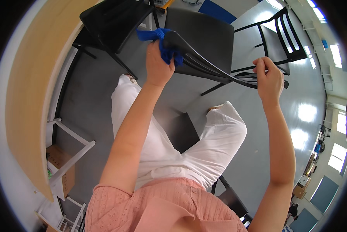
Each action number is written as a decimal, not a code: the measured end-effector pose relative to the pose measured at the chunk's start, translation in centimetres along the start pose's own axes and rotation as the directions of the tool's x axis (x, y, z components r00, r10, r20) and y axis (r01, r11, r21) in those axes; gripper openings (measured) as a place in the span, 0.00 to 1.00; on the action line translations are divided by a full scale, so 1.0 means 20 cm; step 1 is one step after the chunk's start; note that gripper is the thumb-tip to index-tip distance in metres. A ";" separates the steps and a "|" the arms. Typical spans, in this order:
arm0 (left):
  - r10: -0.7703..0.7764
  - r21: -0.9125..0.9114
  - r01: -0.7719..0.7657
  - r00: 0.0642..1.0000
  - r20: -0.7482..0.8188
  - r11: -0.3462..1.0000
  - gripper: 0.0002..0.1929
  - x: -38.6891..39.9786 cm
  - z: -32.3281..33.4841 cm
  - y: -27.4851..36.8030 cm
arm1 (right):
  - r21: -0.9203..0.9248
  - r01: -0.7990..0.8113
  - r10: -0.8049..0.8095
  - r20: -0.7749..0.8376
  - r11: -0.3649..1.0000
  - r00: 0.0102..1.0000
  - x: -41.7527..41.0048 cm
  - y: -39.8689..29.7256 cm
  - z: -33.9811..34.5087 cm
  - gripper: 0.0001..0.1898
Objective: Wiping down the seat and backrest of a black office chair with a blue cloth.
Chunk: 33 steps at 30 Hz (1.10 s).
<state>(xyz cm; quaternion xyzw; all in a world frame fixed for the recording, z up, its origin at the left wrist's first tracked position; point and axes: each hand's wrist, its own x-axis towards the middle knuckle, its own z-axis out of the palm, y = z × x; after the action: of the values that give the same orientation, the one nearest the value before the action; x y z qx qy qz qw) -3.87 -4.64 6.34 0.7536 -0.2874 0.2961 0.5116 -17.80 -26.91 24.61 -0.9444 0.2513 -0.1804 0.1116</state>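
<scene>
A black chair with a slatted backrest (209, 66) stands before me, its dark seat (201, 37) beyond the backrest. My left hand (159, 65) grips a crumpled blue cloth (163, 43) against the backrest's left end. Part of that end is covered by the cloth. At the opposite end, my right hand (269, 79) is closed around the backrest, and the tip of the frame shows just past it. The palm side of the right hand is hidden.
Another black chair (115, 23) stands at the upper left, beside a wood-topped table (28, 95). A slat-backed chair (289, 37) is at the upper right. Below the table are a white metal frame (74, 156) and a cardboard box (64, 177). Another chair's black seat (183, 132) shows between my legs.
</scene>
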 end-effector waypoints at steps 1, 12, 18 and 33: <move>-0.035 0.071 0.032 0.999 0.036 0.997 0.33 -0.02 0.00 -0.02 | 0.014 0.000 0.000 -0.005 1.000 1.000 0.00 0.00 0.01 0.14; 0.109 -0.008 -0.110 0.993 -0.052 0.994 0.35 0.17 -0.07 0.14 | 0.031 -0.012 0.013 -0.021 0.999 1.000 -0.01 0.00 0.01 0.13; -0.159 0.152 0.144 0.983 0.094 0.978 0.33 -0.07 0.03 -0.10 | 0.033 0.022 -0.020 -0.059 0.999 0.998 0.01 -0.02 0.03 0.13; -0.039 -0.040 0.037 0.998 -0.041 0.999 0.32 0.09 0.01 -0.01 | 0.044 0.050 -0.044 -0.125 0.998 0.991 0.01 0.03 0.05 0.12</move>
<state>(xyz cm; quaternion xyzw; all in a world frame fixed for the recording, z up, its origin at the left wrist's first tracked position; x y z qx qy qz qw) -2.57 -5.06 7.52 0.7425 -0.2679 0.2964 0.5377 -17.49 -27.44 23.60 -0.9341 0.2309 -0.2474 0.1137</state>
